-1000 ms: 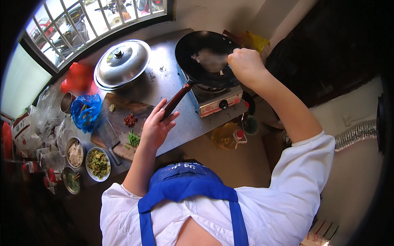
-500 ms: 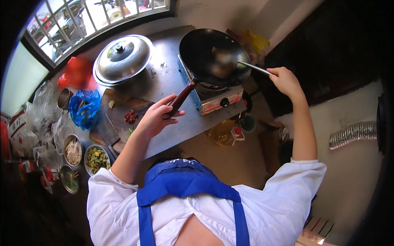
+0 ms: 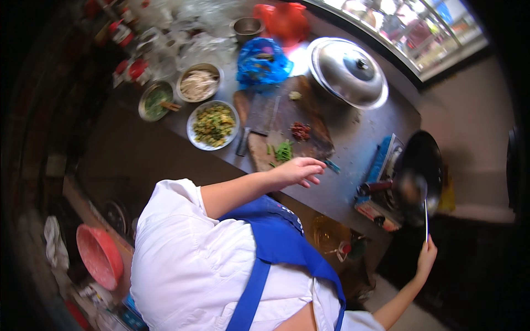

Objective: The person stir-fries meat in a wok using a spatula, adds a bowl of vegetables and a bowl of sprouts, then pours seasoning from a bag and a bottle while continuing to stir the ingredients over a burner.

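My left hand (image 3: pixel 301 171) is empty, its fingers loosely stretched out, above the counter's front edge beside the wooden chopping board (image 3: pixel 317 124). Chopped green pieces (image 3: pixel 284 150) and a small heap of chopped red pieces (image 3: pixel 300 131) lie on the board, nearest this hand. At the right, my right hand (image 3: pixel 426 256) is closed round the end of a long metal-handled cooking utensil (image 3: pixel 425 220). Its head is down in a black wok (image 3: pixel 425 144), blurred, so spatula or ladle cannot be told. The wok rests on a portable gas stove (image 3: pixel 381 157), its dark handle (image 3: pixel 375 188) pointing toward the counter.
A cleaver (image 3: pixel 262 116) lies on the board. Left of it stand a bowl of yellow-green food (image 3: pixel 213 126), a bowl of pale strips (image 3: pixel 199 84) and a bowl with greens (image 3: pixel 154 102). A lidded metal pan (image 3: pixel 350 71) and blue plastic bag (image 3: pixel 264 63) sit behind.
The view has swung left, toward the chopping board. My left hand has come off the wok's handle and moved over to the board. My right hand keeps hold of the utensil in the wok.
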{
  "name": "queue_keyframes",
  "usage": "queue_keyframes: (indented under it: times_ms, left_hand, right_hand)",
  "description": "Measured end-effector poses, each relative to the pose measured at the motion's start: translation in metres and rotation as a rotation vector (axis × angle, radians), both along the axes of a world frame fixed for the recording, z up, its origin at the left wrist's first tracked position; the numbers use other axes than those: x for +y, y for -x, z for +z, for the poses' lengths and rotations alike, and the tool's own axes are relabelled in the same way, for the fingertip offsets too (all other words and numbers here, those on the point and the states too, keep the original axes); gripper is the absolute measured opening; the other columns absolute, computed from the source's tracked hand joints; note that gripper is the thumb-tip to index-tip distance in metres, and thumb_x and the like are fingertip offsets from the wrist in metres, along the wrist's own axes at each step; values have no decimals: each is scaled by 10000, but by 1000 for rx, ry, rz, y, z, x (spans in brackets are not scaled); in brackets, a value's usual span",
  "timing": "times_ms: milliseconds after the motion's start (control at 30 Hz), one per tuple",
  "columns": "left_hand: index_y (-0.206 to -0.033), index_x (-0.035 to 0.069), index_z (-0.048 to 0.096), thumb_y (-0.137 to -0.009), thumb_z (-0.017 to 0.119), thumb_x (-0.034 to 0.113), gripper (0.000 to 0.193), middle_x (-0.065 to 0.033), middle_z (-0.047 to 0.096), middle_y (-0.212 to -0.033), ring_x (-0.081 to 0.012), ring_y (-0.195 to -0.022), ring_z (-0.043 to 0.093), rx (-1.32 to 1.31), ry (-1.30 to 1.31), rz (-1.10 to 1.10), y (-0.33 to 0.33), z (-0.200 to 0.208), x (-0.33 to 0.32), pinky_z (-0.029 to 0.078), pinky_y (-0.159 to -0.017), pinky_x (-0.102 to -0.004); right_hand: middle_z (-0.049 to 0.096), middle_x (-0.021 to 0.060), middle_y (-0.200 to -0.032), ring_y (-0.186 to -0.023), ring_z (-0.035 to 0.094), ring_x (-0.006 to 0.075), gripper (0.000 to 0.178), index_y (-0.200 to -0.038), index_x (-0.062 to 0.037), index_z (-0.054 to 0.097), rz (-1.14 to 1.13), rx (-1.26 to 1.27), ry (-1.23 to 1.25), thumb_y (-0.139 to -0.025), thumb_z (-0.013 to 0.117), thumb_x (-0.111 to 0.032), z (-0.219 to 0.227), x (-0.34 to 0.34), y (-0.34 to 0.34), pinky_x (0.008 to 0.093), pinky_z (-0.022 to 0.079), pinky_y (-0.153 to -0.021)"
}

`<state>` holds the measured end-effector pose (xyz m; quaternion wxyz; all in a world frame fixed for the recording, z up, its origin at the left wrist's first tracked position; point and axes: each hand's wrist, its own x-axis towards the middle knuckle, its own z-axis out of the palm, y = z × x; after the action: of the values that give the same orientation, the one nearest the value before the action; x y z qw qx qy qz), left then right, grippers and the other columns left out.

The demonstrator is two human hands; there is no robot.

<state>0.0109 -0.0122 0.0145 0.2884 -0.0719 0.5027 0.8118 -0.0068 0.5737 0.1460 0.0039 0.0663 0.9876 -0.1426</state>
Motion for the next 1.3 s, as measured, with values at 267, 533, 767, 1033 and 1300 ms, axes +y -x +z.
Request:
queue_keyframes:
  times_ms: [267, 533, 767, 1033, 1300]
  left_hand:
    - [-1063, 117, 607, -939, 575, 199, 153, 31, 561, -765, -74, -626, 524, -190, -13, 1569, -58, -67, -227, 405, -499, -228]
    - [-1211, 73, 605, -971, 553, 204, 279, -33, 664, -1082, -86, -914, 616, 214, 548, 754, -4, -10, -260, 482, -755, -235]
    - [-1159, -10, 641, -914, 616, 176, 308, -75, 705, -999, -143, -889, 649, 553, 823, 477, 134, -65, -327, 517, -829, -292]
    - [-918, -25, 680, -748, 618, 186, 278, -217, 676, -804, -278, -728, 656, 168, 1270, 741, 330, -147, -431, 530, -685, -423]
    - [-1007, 37, 601, -889, 622, 447, 428, -125, 623, -788, -256, -611, 651, -70, 1101, 429, 372, -215, -504, 517, -466, -346]
  right_hand:
    - [488, -19, -684, -538, 381, 57, 395, -1338, -24, 557, -236, -36, 139, -957, 511, -116, -13, -22, -19, 248, 345, -484]
    - [550, 41, -716, -544, 444, 103, 392, -1335, -38, 563, -261, 8, 1, -964, 524, -156, -14, -71, -21, 284, 398, -510]
    - [608, 103, -774, -594, 534, 171, 386, -1329, -49, 568, -342, -10, -108, -966, 516, -168, -6, -123, -21, 327, 451, -572]
    - [648, 208, -1158, -1043, 632, 340, 359, -1311, -64, 579, -397, -33, -244, -981, 503, -181, 16, -194, -13, 375, 483, -899]
    - [650, 180, -1150, -1072, 609, 370, 343, -1248, -141, 632, -457, 115, -156, -928, 539, -224, 31, -211, 3, 414, 489, -904]
